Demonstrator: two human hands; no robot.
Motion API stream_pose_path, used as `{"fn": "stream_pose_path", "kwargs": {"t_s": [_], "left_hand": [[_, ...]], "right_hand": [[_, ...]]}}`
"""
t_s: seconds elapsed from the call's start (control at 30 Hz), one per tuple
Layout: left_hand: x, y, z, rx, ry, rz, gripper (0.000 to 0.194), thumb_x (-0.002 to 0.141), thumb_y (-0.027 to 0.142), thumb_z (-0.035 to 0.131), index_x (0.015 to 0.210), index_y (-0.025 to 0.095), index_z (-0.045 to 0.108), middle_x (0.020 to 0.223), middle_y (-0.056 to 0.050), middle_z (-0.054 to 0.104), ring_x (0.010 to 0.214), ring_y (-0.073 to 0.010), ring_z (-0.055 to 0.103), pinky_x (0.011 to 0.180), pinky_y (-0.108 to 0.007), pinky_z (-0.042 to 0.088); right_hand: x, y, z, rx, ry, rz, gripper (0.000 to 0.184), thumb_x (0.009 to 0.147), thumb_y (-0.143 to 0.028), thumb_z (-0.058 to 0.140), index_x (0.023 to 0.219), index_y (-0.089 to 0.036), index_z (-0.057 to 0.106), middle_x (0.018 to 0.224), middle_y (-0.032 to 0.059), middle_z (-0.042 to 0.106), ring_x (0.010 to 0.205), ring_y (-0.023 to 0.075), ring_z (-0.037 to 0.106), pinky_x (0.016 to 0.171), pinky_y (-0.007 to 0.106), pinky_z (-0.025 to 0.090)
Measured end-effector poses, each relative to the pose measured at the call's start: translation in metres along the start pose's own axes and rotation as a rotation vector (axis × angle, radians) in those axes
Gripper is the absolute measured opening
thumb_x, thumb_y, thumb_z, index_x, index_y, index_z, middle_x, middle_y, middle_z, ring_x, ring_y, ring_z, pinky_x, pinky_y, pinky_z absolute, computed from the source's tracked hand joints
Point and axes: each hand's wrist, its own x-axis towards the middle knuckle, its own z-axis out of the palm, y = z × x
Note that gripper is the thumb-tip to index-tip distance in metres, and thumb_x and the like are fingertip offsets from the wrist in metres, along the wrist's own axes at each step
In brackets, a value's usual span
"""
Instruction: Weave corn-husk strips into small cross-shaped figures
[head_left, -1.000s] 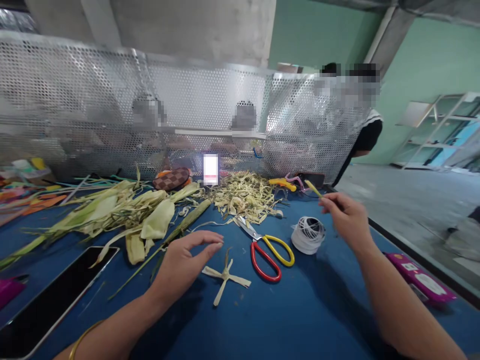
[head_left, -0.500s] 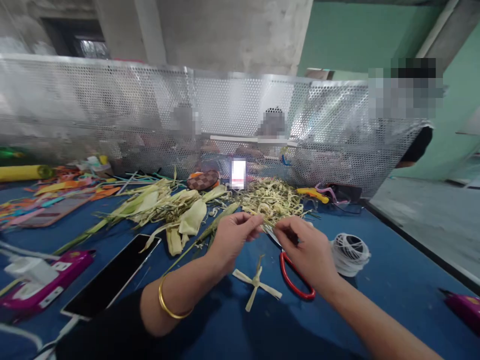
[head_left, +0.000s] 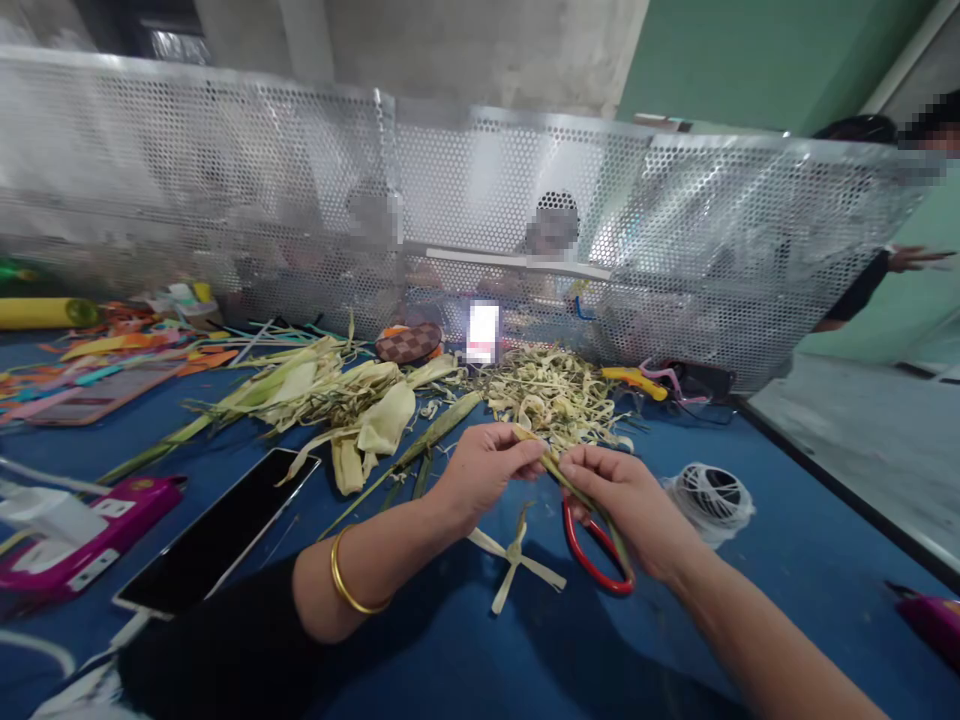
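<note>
Looking from the head view, I see the left hand [head_left: 487,470] and right hand [head_left: 626,500] pinching a narrow husk strip [head_left: 553,467] between thumbs and fingers above the table [head_left: 480,660]. Its tail slants past the red-handled scissors [head_left: 576,550]; a husk cross [head_left: 514,553] lies nearer, below the hands.

On the table [head_left: 637,650], the husk cross [head_left: 514,553] lies left of the scissors [head_left: 619,587], the string ball [head_left: 711,500] right of them. A heap of husk scraps [head_left: 551,395] lies behind.
</note>
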Motion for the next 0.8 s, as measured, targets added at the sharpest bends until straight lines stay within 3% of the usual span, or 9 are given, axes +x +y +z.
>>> {"fn": "stream_pose_path", "kwargs": {"t_s": [0.07, 0.17, 0.3, 0.53, 0.73, 0.8], "left_hand": [[-0.001, -0.001, 0.000, -0.013, 0.013, -0.024, 0.021, 0.072, 0.030, 0.066, 0.058, 0.015, 0.061, 0.057, 0.001, 0.060, 0.056, -0.0087, 0.052, 0.061, -0.022, 0.042], [-0.002, -0.004, 0.001, -0.016, 0.023, -0.061, 0.025, 0.067, 0.036, 0.072, 0.061, 0.015, 0.061, 0.056, 0.002, 0.057, 0.054, -0.0085, 0.050, 0.057, -0.022, 0.040], [-0.004, -0.005, 0.005, -0.041, -0.013, -0.111, 0.019, 0.062, 0.028, 0.075, 0.060, 0.014, 0.062, 0.053, 0.003, 0.055, 0.051, -0.0074, 0.046, 0.054, -0.022, 0.039], [-0.004, -0.007, 0.008, -0.083, 0.072, -0.130, 0.009, 0.064, 0.020, 0.073, 0.063, 0.014, 0.066, 0.059, 0.001, 0.062, 0.058, -0.0099, 0.054, 0.063, -0.024, 0.046], [0.000, -0.015, 0.004, -0.063, 0.175, -0.150, 0.013, 0.068, 0.023, 0.071, 0.064, 0.012, 0.065, 0.057, 0.001, 0.060, 0.054, -0.0079, 0.052, 0.059, -0.022, 0.044], [0.003, -0.016, 0.001, -0.043, 0.171, -0.168, 0.016, 0.069, 0.027, 0.072, 0.069, 0.012, 0.066, 0.063, -0.001, 0.064, 0.056, -0.0083, 0.054, 0.060, -0.022, 0.044]], "right_hand": [[-0.001, 0.001, 0.002, -0.135, 0.029, -0.076, 0.031, 0.073, -0.047, 0.065, 0.078, -0.017, 0.060, 0.055, -0.0043, 0.053, 0.047, 0.0098, 0.047, 0.048, 0.023, 0.037], [-0.004, 0.007, 0.008, -0.386, 0.170, -0.267, 0.023, 0.079, -0.040, 0.058, 0.070, -0.019, 0.057, 0.051, -0.0044, 0.049, 0.047, 0.0104, 0.043, 0.048, 0.023, 0.034], [-0.007, 0.014, 0.016, -0.570, 0.300, -0.489, 0.024, 0.083, -0.033, 0.053, 0.064, -0.020, 0.054, 0.055, -0.0023, 0.051, 0.052, 0.0112, 0.044, 0.051, 0.024, 0.035], [-0.003, 0.009, 0.014, -0.212, 0.186, -0.210, 0.031, 0.080, -0.048, 0.058, 0.070, -0.018, 0.055, 0.047, -0.0032, 0.052, 0.042, 0.0103, 0.044, 0.042, 0.022, 0.034], [-0.004, 0.005, 0.007, -0.245, -0.086, -0.063, 0.031, 0.079, -0.047, 0.058, 0.066, -0.020, 0.051, 0.048, -0.0048, 0.053, 0.042, 0.0100, 0.047, 0.045, 0.022, 0.037], [-0.003, 0.003, -0.001, -0.283, -0.099, -0.043, 0.032, 0.080, -0.045, 0.057, 0.062, -0.020, 0.050, 0.046, -0.0061, 0.048, 0.039, 0.0087, 0.044, 0.044, 0.022, 0.034]]}}
